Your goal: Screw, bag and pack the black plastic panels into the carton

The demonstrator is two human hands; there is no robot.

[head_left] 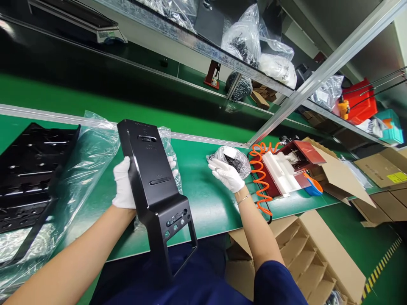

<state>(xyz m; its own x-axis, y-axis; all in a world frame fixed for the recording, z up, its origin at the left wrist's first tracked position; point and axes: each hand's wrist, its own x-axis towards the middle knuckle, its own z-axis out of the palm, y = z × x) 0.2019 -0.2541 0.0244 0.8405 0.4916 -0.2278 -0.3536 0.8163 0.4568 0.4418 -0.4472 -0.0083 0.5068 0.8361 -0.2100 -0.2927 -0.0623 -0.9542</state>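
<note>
My left hand (123, 186), in a white glove, is closed around a long black metal bracket (149, 161). The bracket is tilted upright over the bench, with slots in its face, a step in the middle and an open frame at its lower end. My right hand (226, 174), also gloved, is stretched out palm-down with its fingers extended, at the near side of a clear plastic bag (240, 159) of dark small parts. Whether the fingers touch the bag I cannot tell. A piece of clear plastic wrap (165, 137) lies behind the bracket.
Black slotted metal parts (32, 169) lie on plastic film (92, 156) at the left. Right of the bag are a coiled orange air hose (259, 169) and a red-and-white fixture (284, 169). A divided cardboard box (333, 250) stands below the bench edge. A shelf rail (216, 51) crosses above.
</note>
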